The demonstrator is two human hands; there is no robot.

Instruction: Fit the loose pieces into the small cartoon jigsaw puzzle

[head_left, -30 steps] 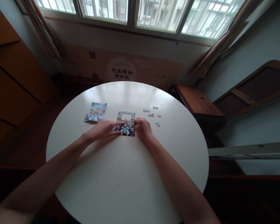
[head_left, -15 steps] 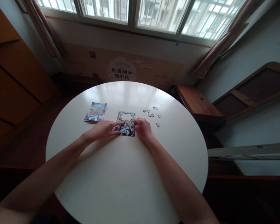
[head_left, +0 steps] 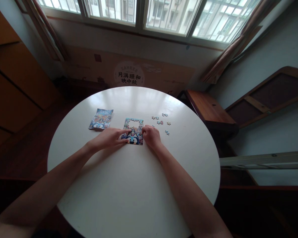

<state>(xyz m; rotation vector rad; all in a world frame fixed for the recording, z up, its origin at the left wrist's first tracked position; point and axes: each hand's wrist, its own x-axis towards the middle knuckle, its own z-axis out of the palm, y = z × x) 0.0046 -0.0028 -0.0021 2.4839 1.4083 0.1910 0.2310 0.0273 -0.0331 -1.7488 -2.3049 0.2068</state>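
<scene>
A small jigsaw puzzle (head_left: 133,135) lies flat on the white round table, with a pale gap in its upper middle. My left hand (head_left: 110,136) rests at its left side, fingers stretched apart, the index finger and thumb reaching over the puzzle. At the right edge sits my right hand (head_left: 151,135), its fingers curled together against the puzzle; whether a piece is inside them is hidden. Several loose puzzle pieces (head_left: 160,122) are scattered to the right of that hand. One more piece (head_left: 167,132) lies nearer to me.
Left of the puzzle is a printed picture packet (head_left: 101,119) with matching colours. The round white table (head_left: 129,185) spans the middle of the view. A wooden side table (head_left: 203,104) stands beyond it at the right, and a barred window (head_left: 171,16) is at the back.
Both hands keep almost the same pose at the puzzle. The whole view has shifted very slightly; the loose pieces and packet stay in place on the table.
</scene>
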